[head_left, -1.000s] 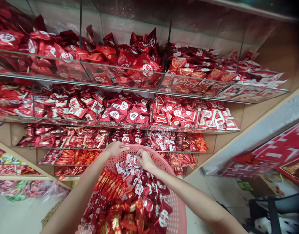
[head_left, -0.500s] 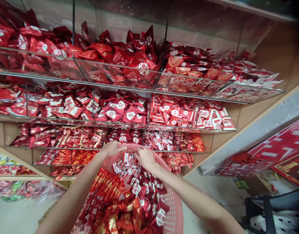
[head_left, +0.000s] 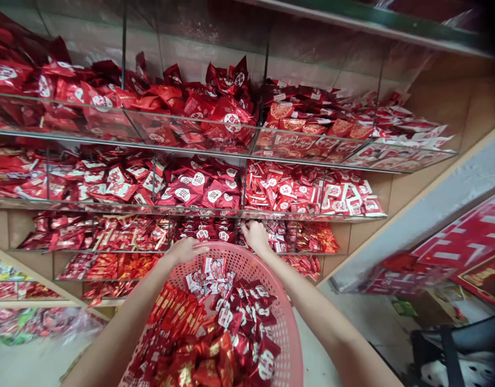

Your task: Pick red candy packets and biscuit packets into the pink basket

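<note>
A pink perforated plastic basket [head_left: 289, 322] is tilted toward me, holding several groups of wrapped sweets. My left hand [head_left: 185, 249] is closed over its far rim, the thumb lying along the edge. Beyond the rim, my right hand [head_left: 255, 236] reaches into a shelf compartment of small white-and-red packets [head_left: 277, 236]. Its fingers point down among these packets, and the fingertips are hidden. Inside the basket lie similar white-and-red packets [head_left: 213, 277], dark red packets [head_left: 249, 306], a row of orange-red packets [head_left: 178, 312] and shiny red-gold sweets [head_left: 209, 365].
Tiered shelves with clear dividers [head_left: 191, 150] hold red packets. Their clear front lip [head_left: 307, 216] runs just above my right hand. To the right are a slanted wooden side panel [head_left: 416, 199], red boxes [head_left: 465, 236] and a dark-framed bag [head_left: 449, 349] low down.
My right hand has moved from above the basket's far inner side, over the rim, to the shelf compartment behind it. My left hand stays on the rim. The view has shifted slightly.
</note>
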The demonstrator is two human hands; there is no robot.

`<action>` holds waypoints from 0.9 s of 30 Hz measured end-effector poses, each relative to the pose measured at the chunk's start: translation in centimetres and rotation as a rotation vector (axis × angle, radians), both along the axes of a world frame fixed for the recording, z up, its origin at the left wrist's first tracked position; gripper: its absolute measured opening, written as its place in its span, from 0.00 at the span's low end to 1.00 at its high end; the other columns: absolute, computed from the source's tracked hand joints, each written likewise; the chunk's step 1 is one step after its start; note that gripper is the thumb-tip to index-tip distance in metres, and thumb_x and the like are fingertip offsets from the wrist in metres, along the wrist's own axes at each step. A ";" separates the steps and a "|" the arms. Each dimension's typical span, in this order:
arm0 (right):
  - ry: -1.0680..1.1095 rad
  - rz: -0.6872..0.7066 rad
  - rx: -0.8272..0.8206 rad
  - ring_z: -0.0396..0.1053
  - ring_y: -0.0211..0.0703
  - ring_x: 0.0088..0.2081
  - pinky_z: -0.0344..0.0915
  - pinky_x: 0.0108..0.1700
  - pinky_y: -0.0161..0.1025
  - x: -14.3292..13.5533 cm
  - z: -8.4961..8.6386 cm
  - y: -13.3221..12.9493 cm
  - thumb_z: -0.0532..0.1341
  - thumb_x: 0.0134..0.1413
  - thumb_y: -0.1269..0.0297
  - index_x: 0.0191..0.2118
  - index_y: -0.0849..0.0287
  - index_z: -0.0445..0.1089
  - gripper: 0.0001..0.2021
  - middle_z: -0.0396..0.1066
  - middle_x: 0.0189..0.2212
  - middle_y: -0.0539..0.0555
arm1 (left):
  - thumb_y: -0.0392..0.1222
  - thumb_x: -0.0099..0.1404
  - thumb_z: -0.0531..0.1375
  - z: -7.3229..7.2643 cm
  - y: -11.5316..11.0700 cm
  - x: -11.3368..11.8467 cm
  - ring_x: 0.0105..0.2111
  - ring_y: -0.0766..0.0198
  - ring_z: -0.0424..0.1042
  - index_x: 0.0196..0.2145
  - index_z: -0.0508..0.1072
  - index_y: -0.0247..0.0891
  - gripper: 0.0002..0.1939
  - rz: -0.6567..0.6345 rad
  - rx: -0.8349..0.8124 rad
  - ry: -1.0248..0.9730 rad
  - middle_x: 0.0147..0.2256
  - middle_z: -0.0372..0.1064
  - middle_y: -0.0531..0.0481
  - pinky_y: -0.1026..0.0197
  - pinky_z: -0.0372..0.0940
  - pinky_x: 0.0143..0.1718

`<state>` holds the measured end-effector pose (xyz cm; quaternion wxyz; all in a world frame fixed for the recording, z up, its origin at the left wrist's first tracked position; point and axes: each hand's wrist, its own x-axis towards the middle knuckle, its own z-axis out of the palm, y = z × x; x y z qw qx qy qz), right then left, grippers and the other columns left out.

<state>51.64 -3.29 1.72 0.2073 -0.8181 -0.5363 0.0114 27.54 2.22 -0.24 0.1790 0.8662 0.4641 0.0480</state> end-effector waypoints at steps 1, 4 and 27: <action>0.022 -0.014 -0.009 0.70 0.49 0.38 0.58 0.35 0.38 0.0 -0.2 0.3 0.49 0.56 0.52 0.34 0.61 0.71 0.19 0.72 0.34 0.64 | 0.69 0.53 0.46 0.0 0.0 0.0 0.24 0.61 0.66 0.23 0.67 0.39 0.29 -0.001 0.000 -0.001 0.24 0.67 0.49 0.65 0.49 0.23; 0.090 -0.038 -0.007 0.71 0.52 0.37 0.59 0.34 0.38 0.2 -0.7 1.2 0.55 0.52 0.53 0.31 0.63 0.72 0.17 0.72 0.34 0.66 | 0.69 0.54 0.46 0.0 0.1 0.0 0.25 0.61 0.66 0.23 0.66 0.39 0.29 -0.006 0.001 0.001 0.24 0.67 0.49 0.65 0.49 0.23; 0.509 0.055 0.185 0.65 0.34 0.15 0.57 0.20 0.29 1.2 -2.5 1.8 0.52 0.49 0.68 0.21 0.61 0.67 0.12 0.71 0.17 0.52 | 0.70 0.54 0.45 -0.3 0.1 -0.1 0.25 0.60 0.67 0.24 0.68 0.39 0.30 0.002 0.026 0.022 0.25 0.69 0.48 0.65 0.50 0.24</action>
